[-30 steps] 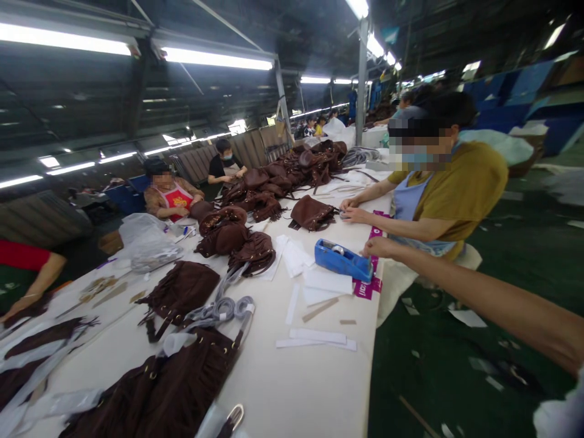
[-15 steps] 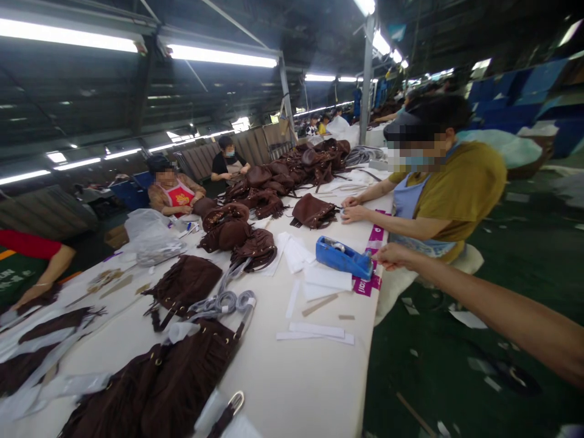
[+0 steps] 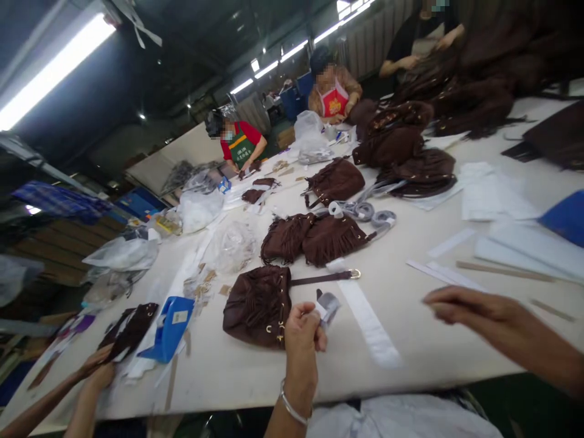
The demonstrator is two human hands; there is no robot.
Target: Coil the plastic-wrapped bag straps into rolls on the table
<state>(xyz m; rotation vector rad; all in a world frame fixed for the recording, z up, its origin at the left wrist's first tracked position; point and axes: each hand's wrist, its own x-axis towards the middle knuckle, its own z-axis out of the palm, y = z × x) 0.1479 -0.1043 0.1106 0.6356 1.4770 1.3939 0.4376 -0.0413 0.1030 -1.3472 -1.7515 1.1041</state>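
My left hand (image 3: 302, 328), with a bangle at the wrist, is closed around a strap end wrapped in grey film (image 3: 329, 308). Just left of it, a dark brown fringed bag (image 3: 253, 307) with gold eyelets lies on the table; its buckled strap (image 3: 322, 278) stretches to the right. A white strip (image 3: 369, 325) lies flat between my hands. My right hand (image 3: 495, 322) hovers over the table's right side, thumb and fingers pinched together; whatever is between them is too small to make out.
A blue tape dispenser (image 3: 566, 218) stands at the right edge, another blue dispenser (image 3: 172, 328) at the left. Beside the latter, a co-worker's hands (image 3: 98, 368) hold a brown piece. More brown bags (image 3: 335, 234) and white sheets (image 3: 524, 249) lie on the table (image 3: 420, 353). Co-workers sit opposite.
The view has swung left and down. My right hand has left the tape dispenser and is now over the table. My left hand, unseen before, is in view with the wrapped strap end.
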